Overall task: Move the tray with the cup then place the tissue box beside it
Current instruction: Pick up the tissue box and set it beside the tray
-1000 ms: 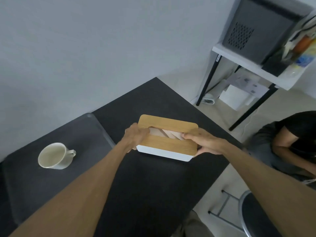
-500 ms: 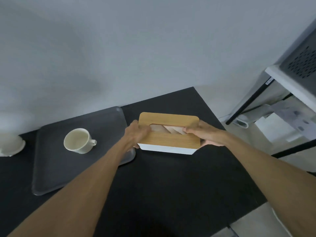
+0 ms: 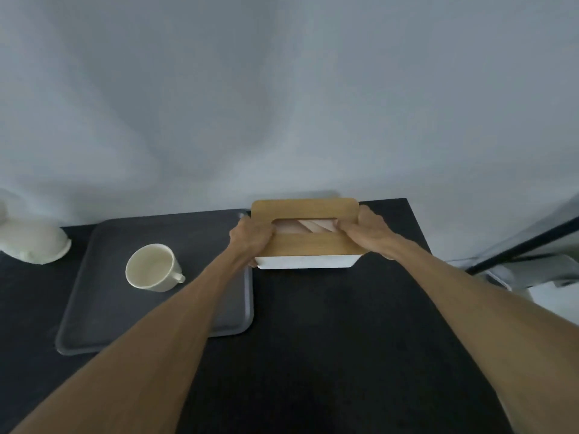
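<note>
Tissue box [image 3: 305,236], white body, wooden lid, at far edge of black table [image 3: 344,339], just right of grey tray [image 3: 94,308]. Left hand [image 3: 250,238] clasped on left end, right hand [image 3: 360,234] on right end, fingertips in slot. Cream cup [image 3: 152,267] upright on tray. White object [image 3: 34,244] far left.

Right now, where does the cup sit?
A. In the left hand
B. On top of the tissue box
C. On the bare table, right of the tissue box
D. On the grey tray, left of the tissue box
D: the cup stands on the grey tray, left of the tissue box that both hands grip.
</note>
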